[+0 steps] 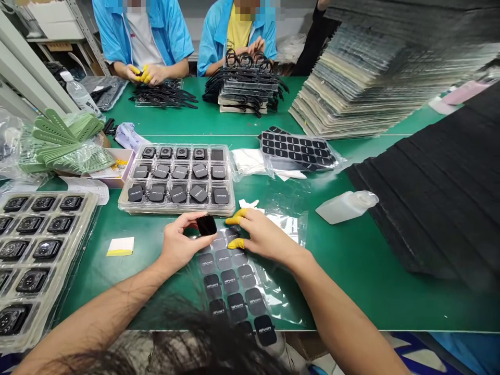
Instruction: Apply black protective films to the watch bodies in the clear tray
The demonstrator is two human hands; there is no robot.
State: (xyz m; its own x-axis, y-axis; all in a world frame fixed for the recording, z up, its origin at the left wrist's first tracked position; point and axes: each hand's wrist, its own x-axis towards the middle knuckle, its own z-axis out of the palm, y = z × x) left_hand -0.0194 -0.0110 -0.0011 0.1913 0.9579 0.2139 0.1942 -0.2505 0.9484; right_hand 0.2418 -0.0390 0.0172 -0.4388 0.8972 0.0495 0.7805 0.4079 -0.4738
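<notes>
Black square watch body (206, 225) is pinched in left hand (180, 245); right hand (262, 237) fingertips are pressed on clear sticker sheet (234, 284), mostly unpeeled; clear plastic tray (177, 179), centre frame, is nearly filled.

Left forearm: bare, entering from lower left, angled up and inward. Left hand (177, 245): raised at centre, palm turned right, thumb and fingertips pinched closed. Right forearm: bare, entering from lower right, angled up and inward. Right hand (263, 237): palm down, fingers spread flat and low, yellow cots on thumb and forefinger tips.
</notes>
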